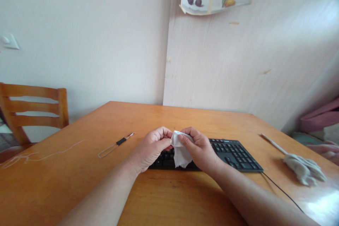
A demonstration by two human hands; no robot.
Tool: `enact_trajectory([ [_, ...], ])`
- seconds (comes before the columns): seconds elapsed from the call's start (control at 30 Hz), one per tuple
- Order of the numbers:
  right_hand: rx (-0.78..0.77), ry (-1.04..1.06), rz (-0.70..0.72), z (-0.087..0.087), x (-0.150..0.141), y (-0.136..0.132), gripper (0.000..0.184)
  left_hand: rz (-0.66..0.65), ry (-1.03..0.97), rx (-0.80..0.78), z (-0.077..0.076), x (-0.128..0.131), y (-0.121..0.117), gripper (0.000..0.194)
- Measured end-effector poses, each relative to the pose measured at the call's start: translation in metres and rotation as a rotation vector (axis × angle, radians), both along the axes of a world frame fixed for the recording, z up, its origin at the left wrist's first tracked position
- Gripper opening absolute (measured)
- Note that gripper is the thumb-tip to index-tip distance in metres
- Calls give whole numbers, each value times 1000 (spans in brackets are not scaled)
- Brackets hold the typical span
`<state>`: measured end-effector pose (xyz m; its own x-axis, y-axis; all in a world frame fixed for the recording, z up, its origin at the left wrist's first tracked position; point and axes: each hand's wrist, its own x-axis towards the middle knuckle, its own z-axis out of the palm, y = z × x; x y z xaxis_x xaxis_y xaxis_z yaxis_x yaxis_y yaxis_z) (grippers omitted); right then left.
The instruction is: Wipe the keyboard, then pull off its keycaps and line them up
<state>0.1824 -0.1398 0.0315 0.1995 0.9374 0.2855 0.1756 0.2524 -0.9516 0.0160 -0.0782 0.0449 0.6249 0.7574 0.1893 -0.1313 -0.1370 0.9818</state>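
Note:
A small white cloth or wipe (180,152) hangs between both my hands, just above a black keyboard (233,153). My left hand (151,148) pinches the cloth's upper left edge with curled fingers. My right hand (200,148) grips its upper right part, fingers wrapped over it. Both hands hover over the left half of the keyboard, which lies on the wooden table (164,197). The keyboard's cable (280,189) trails off to the right.
A thin wire tool with a black sleeve (116,144) lies left of the hands. A small mop-like duster with a white handle (299,166) rests at the right. A wooden chair (31,111) stands at the far left. Walls close off the back.

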Motion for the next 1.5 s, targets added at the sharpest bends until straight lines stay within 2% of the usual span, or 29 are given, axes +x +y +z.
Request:
enact_trajectory([
  [0.33,-3,16,9,1,0,-1,37,-4,2,-9,-3,-1,4,13],
  [0.57,-30,58,85,-1,-1,0,36,-59,-19,-24,-2,-1,0,18],
  [1.13,9,-72,70,-8,3,-1,36,-76,-16,5,-6,3,3,22],
  [1.5,21,-145,47,-10,4,-2,35,-67,-4,35,-9,4,4,16],
])
